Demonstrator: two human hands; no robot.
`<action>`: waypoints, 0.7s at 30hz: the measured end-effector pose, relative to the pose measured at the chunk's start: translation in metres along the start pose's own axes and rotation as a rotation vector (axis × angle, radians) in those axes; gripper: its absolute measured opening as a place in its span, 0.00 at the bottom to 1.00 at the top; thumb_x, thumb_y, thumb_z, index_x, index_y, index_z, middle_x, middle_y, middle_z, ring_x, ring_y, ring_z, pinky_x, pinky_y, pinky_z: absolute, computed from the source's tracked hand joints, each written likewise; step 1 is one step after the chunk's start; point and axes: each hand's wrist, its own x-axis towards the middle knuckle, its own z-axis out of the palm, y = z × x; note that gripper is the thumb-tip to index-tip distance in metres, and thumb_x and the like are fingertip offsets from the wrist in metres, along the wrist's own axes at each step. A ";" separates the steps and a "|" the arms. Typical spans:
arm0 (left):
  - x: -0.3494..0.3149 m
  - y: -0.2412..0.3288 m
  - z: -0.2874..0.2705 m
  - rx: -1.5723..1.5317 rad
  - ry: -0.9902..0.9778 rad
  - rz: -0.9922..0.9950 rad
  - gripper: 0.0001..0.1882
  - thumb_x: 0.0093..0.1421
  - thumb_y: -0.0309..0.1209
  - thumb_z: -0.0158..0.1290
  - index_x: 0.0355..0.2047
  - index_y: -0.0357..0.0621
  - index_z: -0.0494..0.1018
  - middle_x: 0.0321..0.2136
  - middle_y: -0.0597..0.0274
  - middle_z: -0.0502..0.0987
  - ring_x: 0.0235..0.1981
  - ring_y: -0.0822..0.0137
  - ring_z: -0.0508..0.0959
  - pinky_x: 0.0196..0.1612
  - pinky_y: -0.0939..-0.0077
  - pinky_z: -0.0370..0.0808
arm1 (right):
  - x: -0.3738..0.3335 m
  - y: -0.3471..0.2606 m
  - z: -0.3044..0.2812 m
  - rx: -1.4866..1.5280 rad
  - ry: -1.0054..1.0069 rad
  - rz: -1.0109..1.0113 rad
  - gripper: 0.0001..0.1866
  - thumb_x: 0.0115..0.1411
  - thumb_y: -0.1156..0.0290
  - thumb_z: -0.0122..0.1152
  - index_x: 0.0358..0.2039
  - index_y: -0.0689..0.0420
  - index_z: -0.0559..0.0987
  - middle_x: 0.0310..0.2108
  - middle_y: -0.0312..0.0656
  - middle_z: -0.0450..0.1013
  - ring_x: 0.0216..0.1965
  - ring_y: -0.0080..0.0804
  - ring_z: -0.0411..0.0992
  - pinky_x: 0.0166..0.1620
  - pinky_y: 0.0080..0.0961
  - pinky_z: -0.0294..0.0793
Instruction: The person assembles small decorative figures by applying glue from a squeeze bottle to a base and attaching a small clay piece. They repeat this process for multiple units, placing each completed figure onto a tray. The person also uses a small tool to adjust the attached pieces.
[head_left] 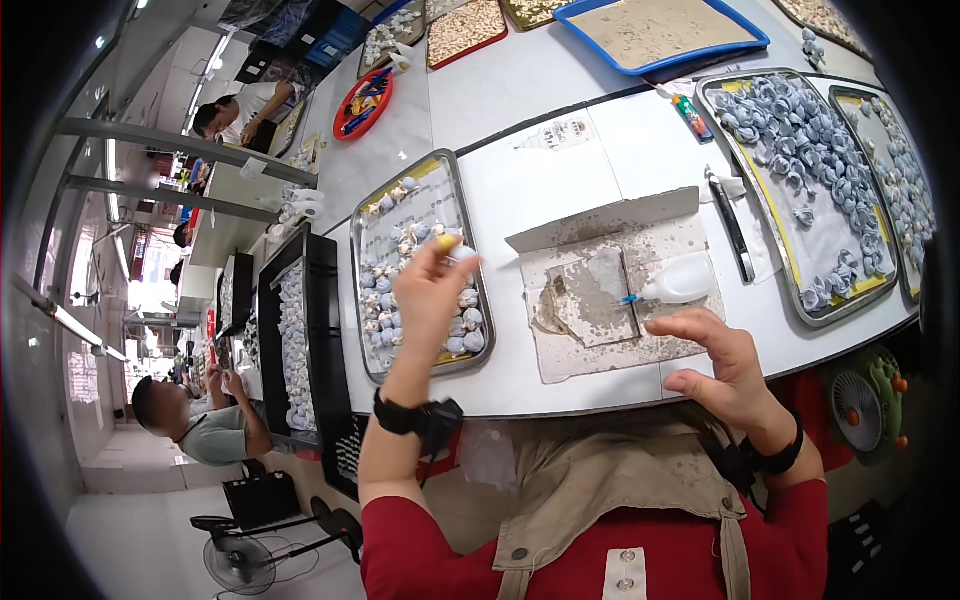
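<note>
Head view only: a small pale rounded piece with a yellowish tip point(447, 247) is pinched between the fingertips of the left hand point(428, 292), raised above the near end of the left-side metal tray of grey-and-cream pieces point(372, 300); a black wrist strap is worn on that arm. The right hand point(722, 362) is held loosely open, fingers curled, nothing gripped, just below the white squeeze bottle with a blue nozzle point(680, 282); the bottle is lying on its side on the stained grey cardboard work mat point(600, 300), nozzle pointed at the mat's darker centre patch. The piece looks small, light, roughly shell-shaped; finer detail is too small to be told. Progress, judged from layout: the left tray is only partly filled, with bare liner seen among its pieces, while the large right-side metal tray packed with blue-grey curled pieces point(800, 160) and a second such tray beyond it point(900, 170) are densely loaded, so a good share is likely done and the left tray's stock likely remains; which tray feeds which cannot be told. A black flat tool point(733, 225) is laid beside the mat. Other people are seated at left, well apart
</note>
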 end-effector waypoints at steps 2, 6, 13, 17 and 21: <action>0.055 -0.044 -0.046 0.374 0.230 0.050 0.17 0.49 0.35 0.62 0.37 0.39 0.77 0.23 0.63 0.78 0.20 0.75 0.72 0.26 0.79 0.69 | -0.001 0.002 0.000 0.007 -0.001 0.024 0.19 0.48 0.76 0.66 0.43 0.59 0.78 0.41 0.44 0.75 0.44 0.36 0.73 0.49 0.28 0.70; 0.115 -0.094 -0.065 0.652 0.279 0.233 0.19 0.49 0.44 0.60 0.34 0.43 0.78 0.25 0.56 0.79 0.26 0.57 0.78 0.32 0.66 0.72 | -0.001 0.005 0.007 -0.097 -0.011 0.018 0.15 0.49 0.78 0.63 0.40 0.60 0.79 0.36 0.44 0.77 0.39 0.36 0.74 0.45 0.27 0.71; 0.167 -0.080 -0.027 0.880 0.153 0.334 0.12 0.50 0.36 0.58 0.32 0.43 0.75 0.27 0.54 0.77 0.31 0.53 0.77 0.36 0.60 0.72 | -0.003 0.004 0.003 -0.189 0.113 0.023 0.09 0.50 0.81 0.62 0.34 0.61 0.80 0.30 0.43 0.76 0.32 0.31 0.74 0.36 0.23 0.72; 0.199 -0.114 -0.032 1.161 -0.030 0.385 0.15 0.48 0.28 0.57 0.38 0.46 0.73 0.31 0.53 0.75 0.36 0.51 0.75 0.39 0.57 0.72 | 0.005 0.005 -0.001 -0.229 0.158 0.025 0.08 0.50 0.81 0.62 0.33 0.61 0.80 0.29 0.42 0.76 0.31 0.31 0.73 0.35 0.23 0.71; 0.182 -0.090 -0.032 0.632 0.096 0.312 0.13 0.53 0.24 0.55 0.41 0.40 0.72 0.31 0.57 0.76 0.35 0.60 0.76 0.39 0.68 0.74 | 0.014 0.008 -0.012 -0.370 0.234 -0.054 0.08 0.51 0.82 0.61 0.33 0.61 0.80 0.28 0.42 0.76 0.31 0.32 0.73 0.36 0.23 0.71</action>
